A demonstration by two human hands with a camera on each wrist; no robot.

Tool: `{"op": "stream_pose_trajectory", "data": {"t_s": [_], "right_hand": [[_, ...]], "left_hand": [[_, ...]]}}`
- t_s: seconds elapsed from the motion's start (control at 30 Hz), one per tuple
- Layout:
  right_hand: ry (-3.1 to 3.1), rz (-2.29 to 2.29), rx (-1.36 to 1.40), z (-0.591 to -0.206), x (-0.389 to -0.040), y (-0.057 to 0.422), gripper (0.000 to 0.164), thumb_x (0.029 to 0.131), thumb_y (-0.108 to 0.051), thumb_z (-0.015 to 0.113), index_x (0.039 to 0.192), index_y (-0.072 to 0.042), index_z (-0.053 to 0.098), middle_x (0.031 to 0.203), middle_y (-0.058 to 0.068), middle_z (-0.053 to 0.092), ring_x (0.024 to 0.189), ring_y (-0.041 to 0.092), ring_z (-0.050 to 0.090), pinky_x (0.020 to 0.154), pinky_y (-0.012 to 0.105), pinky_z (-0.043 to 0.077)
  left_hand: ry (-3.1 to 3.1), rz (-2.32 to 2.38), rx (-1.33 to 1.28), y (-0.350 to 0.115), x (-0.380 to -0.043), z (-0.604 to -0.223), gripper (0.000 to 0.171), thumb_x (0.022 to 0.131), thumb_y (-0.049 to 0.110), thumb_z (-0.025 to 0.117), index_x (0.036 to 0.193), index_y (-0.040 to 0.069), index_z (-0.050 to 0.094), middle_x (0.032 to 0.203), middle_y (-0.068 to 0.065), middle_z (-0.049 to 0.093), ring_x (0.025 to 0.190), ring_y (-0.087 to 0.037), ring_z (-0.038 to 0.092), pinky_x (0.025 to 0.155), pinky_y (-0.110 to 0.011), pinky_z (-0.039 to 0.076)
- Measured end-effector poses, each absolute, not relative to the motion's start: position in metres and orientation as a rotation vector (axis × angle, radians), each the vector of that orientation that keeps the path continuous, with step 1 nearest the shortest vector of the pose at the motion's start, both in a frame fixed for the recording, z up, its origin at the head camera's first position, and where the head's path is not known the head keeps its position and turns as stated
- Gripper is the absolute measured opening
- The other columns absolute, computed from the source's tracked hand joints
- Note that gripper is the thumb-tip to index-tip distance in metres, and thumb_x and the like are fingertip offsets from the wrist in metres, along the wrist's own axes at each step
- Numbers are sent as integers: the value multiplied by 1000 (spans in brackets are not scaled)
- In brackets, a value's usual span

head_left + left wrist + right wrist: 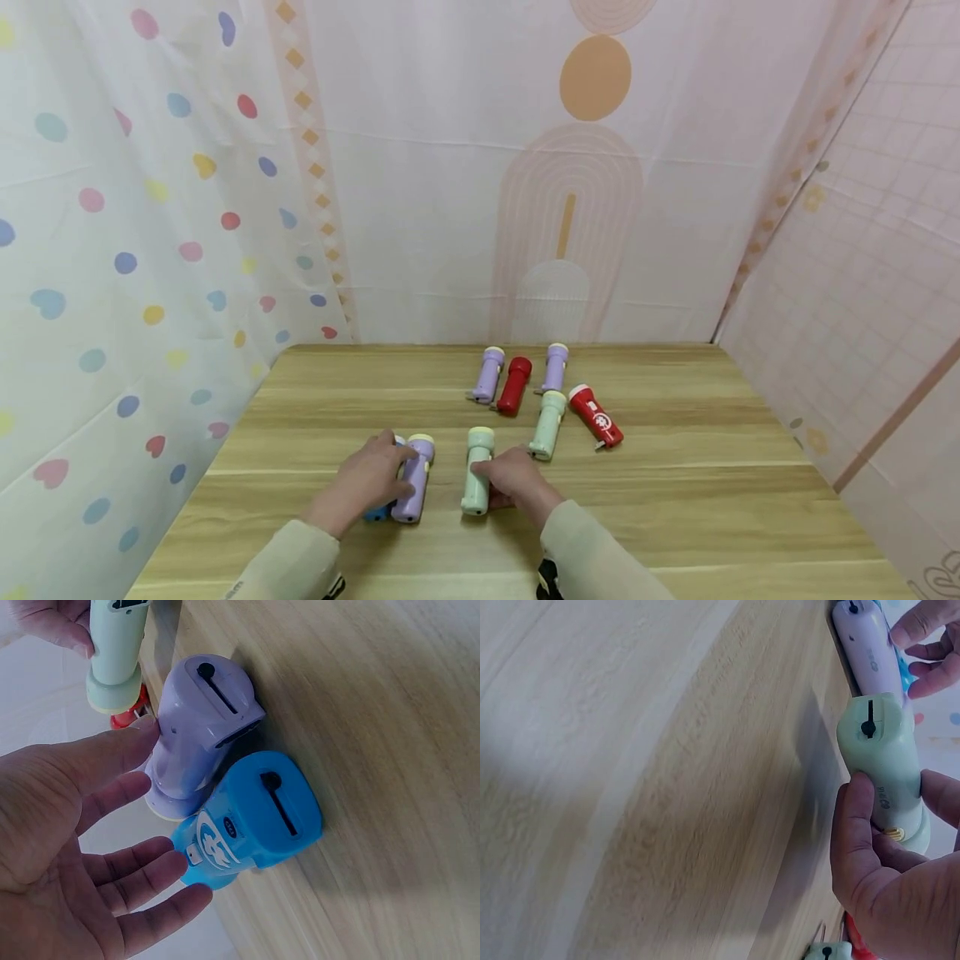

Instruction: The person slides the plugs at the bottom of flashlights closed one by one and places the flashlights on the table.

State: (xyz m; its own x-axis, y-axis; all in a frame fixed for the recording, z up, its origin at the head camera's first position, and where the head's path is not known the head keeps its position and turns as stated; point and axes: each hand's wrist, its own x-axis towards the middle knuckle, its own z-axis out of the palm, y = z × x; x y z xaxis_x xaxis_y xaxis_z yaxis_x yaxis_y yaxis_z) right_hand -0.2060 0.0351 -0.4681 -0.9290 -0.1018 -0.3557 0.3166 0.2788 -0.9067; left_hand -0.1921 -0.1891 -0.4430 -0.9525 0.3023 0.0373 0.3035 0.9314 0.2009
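My right hand [519, 477] grips a pale green flashlight [478, 450] between thumb and fingers. In the right wrist view its slotted end faces the camera, and a shadow falls on the wood beside it. Left of it, a purple flashlight [417, 479] and a blue flashlight [281, 814] lie side by side, lens ends pointing away from me. My left hand [366, 482] is over this pair, fingers spread and loosely bent. In the left wrist view, the thumb tip is right at the purple flashlight's side and other fingertips are by the blue one. The head view hides most of the blue flashlight.
Farther back on the wooden table [315, 417] lie two purple flashlights [489, 375], a red flashlight [514, 387], another green flashlight [548, 427] and a red flashlight with a white print [597, 418]. Several have metal prongs sticking out. Patterned curtains [420, 208] stand behind the table and at both sides.
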Motion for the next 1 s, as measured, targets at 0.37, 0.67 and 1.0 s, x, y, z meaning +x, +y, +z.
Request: {"op": "stream_pose_trajectory", "data": {"t_s": [0.37, 0.67, 1.0], "right_hand": [[2351, -1509, 95, -466, -200, 19, 19, 89, -19, 71, 83, -1, 68, 71, 5, 63, 61, 17, 59, 54, 28, 50], [2363, -1529, 86, -470, -197, 11, 20, 87, -17, 72, 77, -2, 64, 73, 7, 63, 60, 17, 59, 56, 30, 52], [2340, -1590, 58, -471, -199, 3, 13, 89, -11, 69, 85, 1, 68, 76, 6, 64, 64, 19, 64, 60, 33, 57]], "left_hand": [[-3121, -369, -503, -193, -193, -446, 40, 77, 22, 85, 112, 8, 72, 102, -17, 55, 91, -30, 54, 78, -47, 51], [-3108, -414, -533, -191, -193, -448, 40, 77, 20, 85, 112, 6, 72, 99, -16, 54, 89, -30, 53, 79, -46, 49], [-3128, -388, -524, -193, -193, -448, 39, 79, 21, 84, 113, 5, 71, 107, -21, 58, 98, -36, 56, 84, -49, 50]]}}
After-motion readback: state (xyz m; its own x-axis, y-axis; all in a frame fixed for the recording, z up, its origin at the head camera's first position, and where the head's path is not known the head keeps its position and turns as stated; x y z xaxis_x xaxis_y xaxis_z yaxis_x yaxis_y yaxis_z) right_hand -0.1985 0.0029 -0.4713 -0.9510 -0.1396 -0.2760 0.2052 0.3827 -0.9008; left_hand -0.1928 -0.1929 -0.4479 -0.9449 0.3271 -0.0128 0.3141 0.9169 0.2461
